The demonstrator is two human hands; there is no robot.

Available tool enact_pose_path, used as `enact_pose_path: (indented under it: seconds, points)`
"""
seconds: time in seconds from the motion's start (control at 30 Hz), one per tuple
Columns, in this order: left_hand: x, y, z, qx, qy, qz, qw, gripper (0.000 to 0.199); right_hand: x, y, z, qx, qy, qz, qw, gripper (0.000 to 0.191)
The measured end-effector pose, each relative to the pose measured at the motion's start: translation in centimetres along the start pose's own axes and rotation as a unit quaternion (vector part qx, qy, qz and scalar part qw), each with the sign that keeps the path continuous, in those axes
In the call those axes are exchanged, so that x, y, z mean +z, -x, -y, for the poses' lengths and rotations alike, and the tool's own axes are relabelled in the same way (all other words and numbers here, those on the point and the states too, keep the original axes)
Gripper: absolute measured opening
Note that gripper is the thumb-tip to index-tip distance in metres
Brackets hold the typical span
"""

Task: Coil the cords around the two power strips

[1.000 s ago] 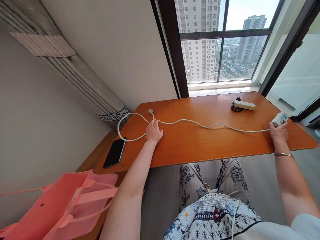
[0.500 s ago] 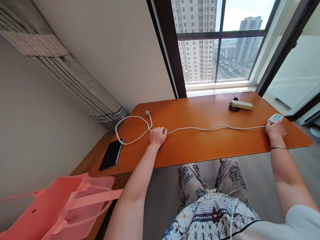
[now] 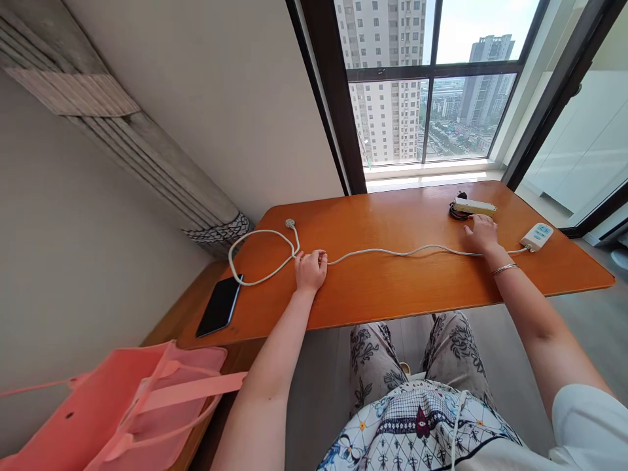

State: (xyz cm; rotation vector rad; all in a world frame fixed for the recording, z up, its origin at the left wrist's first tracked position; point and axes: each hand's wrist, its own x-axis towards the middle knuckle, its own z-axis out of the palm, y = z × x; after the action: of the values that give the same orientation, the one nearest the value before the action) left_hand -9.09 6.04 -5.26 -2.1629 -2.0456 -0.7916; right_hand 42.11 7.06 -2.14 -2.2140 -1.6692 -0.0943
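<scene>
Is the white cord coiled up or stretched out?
Mostly stretched out: the white cord runs across the table from the left hand to the white socket block. One loose loop lies left of that hand.

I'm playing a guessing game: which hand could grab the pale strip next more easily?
Probably the right hand, close to the pale strip; the left hand is farther away, on the white cable.

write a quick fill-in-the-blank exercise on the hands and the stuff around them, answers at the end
1. The left hand is closed on the white cable, whose loop overlaps a corner of the ____.
2. The right hand is near a pale bar whose bundled cord is ____.
3. As the person sees it, the socket block lies toward the table's ____ end.
4. The bag is ____.

Missing words: phone; black; right; pink.
</scene>
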Motion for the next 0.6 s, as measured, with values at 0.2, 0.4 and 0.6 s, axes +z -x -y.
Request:
enact_pose_path:
  seconds: [0.2,0.4,0.6]
  points:
    - [0.1,0.0,0.4,-0.040,-0.013,0.008,0.999,0.028,2.3,-1.7,2.8,0.005,0.013,0.090,0.996,0.061]
    - [0.4,0.0,0.6,0.001,0.012,0.015,1.000,0.024,2.5,-2.7,3.1,0.013,0.091,0.091,0.992,0.055]
    - [0.8,-0.1,0.9,0.007,0.040,-0.016,0.999,0.021,2.3,-1.9,2.7,0.036,0.014,0.060,0.997,0.044]
